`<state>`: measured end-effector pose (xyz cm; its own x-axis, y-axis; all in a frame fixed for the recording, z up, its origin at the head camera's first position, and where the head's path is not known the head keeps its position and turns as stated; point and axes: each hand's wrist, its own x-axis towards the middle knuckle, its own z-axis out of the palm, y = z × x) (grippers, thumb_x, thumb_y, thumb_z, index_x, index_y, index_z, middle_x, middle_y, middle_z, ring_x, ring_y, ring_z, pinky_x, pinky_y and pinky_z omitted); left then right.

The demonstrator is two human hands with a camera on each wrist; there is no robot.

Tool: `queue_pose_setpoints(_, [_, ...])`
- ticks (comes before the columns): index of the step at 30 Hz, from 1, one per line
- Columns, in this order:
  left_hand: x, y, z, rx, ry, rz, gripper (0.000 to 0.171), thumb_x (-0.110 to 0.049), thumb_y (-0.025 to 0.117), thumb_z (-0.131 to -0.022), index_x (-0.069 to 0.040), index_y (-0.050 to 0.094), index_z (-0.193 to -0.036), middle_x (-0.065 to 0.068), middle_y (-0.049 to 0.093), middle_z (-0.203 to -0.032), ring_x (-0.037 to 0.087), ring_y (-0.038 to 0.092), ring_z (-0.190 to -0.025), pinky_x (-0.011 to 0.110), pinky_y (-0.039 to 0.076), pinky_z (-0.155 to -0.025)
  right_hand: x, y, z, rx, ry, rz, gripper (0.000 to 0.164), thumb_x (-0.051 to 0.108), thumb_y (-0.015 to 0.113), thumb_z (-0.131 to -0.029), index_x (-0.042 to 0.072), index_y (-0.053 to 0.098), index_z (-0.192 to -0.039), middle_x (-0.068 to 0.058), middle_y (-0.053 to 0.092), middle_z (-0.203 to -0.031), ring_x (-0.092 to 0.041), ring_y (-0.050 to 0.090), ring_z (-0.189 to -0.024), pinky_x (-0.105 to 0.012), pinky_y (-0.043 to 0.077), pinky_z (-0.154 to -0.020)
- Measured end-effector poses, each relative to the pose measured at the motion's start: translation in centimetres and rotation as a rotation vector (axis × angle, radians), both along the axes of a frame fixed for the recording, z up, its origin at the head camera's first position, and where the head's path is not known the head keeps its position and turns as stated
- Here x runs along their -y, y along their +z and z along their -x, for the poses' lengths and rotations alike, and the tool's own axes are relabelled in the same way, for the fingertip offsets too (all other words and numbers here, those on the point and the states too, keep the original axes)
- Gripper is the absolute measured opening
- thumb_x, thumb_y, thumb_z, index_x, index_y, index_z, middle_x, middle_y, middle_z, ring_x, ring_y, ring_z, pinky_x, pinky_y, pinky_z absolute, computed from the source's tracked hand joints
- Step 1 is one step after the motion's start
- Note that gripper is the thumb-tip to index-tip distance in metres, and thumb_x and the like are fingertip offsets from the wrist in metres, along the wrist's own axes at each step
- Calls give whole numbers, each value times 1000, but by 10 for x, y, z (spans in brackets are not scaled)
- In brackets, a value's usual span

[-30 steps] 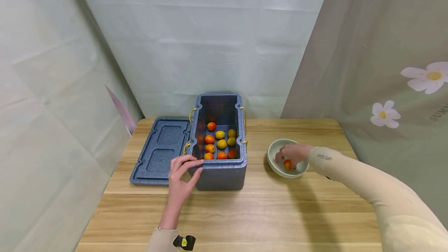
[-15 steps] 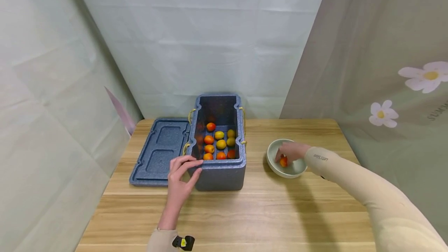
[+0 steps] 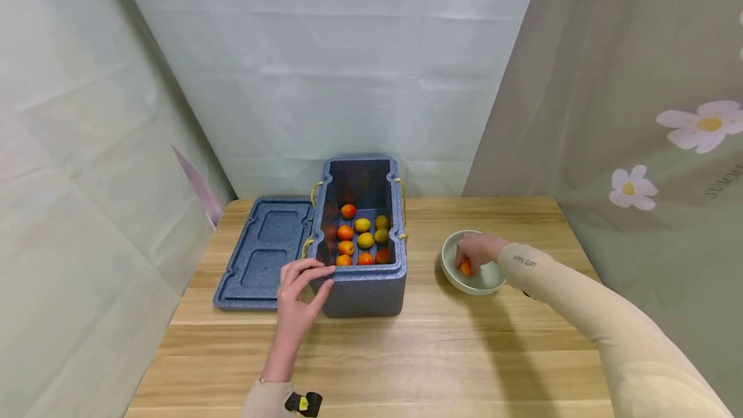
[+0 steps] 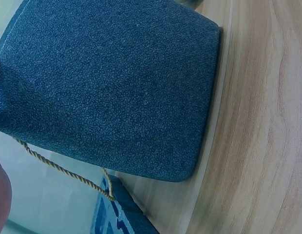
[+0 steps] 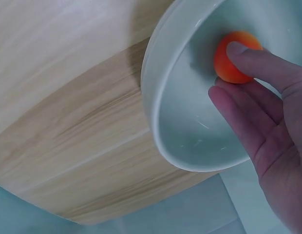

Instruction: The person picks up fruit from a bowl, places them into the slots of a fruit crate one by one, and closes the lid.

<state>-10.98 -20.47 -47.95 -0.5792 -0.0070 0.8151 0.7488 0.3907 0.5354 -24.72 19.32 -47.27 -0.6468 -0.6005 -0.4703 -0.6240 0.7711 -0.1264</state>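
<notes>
My right hand reaches into a pale green bowl and pinches a small orange-red fruit between thumb and fingers, inside the bowl. On the left, a speckled blue-grey cooler box stands uncovered. Several small red, orange and yellow fruits lie on its floor. My left hand holds the front left corner of the box, with fingers on the rim and the thumb at the front wall. Most of that hand lies outside the left wrist view, where the box's wall fills much of the picture.
The box's lid lies flat on the wooden table, left of the box. Yellow rope handles hang at the box's sides. Pale curtains enclose the table at the back and sides.
My right hand has shifted left within the bowl, and its fingers have closed on the orange-red fruit, which moved with them. The left hand stays at the box corner.
</notes>
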Motion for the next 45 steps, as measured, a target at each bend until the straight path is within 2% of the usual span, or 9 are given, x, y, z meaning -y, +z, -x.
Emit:
queue_pose_setpoints(3, [0,-1,-1,8,3,-1,28,2,80,-75,-9,78,-102,13,66,-104,22,52,-105,25,33,-99,-1,-2,-1,-11,11,13,39,0,83,-70,22,80,-102,8,77,-94,-6,54,-81,-28,51,-87])
queue_pose_setpoints(10, [0,-2,-1,21,4,-3,28,1,80,-76,-9,78,-102,12,65,-104,21,51,-106,25,33,-99,-4,-2,-4,50,-111,84,43,-9,77,-70,20,80,-102,6,76,-100,-8,51,-81,-22,47,-80])
queue_pose_setpoints(17, [0,-1,0,17,2,-5,27,0,80,-77,-9,78,-102,12,66,-104,22,51,-105,25,34,-98,-5,-3,-2,160,-234,126,47,-16,72,-71,15,78,-106,-1,72,-103,-10,51,-63,-20,45,-55])
queue_pose_setpoints(22, [1,-1,1,12,-1,-9,28,2,80,-75,-8,78,-101,13,65,-104,21,52,-106,25,33,-99,-4,-6,2,152,-237,110,44,-13,73,-71,18,77,-101,-1,70,-104,-11,51,-67,-21,44,-57])
queue_pose_setpoints(26, [2,-2,1,8,-7,-10,31,5,80,-72,-6,77,-100,15,65,-103,23,51,-105,25,33,-98,-4,-3,5,138,-211,61,40,-4,76,-74,22,77,-104,3,70,-108,-12,53,-84,-23,45,-72])
queue_pose_setpoints(30, [1,-3,0,10,-7,-7,33,9,80,-69,-5,77,-99,16,65,-102,25,52,-104,26,33,-98,-1,9,8,167,-173,66,38,0,77,-75,20,76,-108,2,69,-111,-14,53,-95,-25,45,-84])
queue_pose_setpoints(38, [0,-2,0,15,7,0,33,7,80,-70,-7,78,-100,14,65,-103,23,52,-104,25,32,-98,6,49,21,196,-142,158,39,3,76,-76,11,74,-114,-7,71,-114,-14,56,-92,-22,47,-75])
queue_pose_setpoints(41, [1,-2,0,13,5,0,31,4,80,-73,-8,78,-101,13,65,-103,22,52,-105,25,33,-98,10,66,26,167,-138,178,38,5,76,-78,12,74,-114,-7,72,-114,-15,58,-93,-25,49,-80])
queue_pose_setpoints(45, [1,-2,0,11,0,-3,29,1,80,-75,-8,78,-102,12,65,-104,21,52,-105,25,33,-98,17,87,30,109,-153,209,36,6,75,-80,16,74,-114,-5,72,-116,-20,61,-101,-36,51,-92])
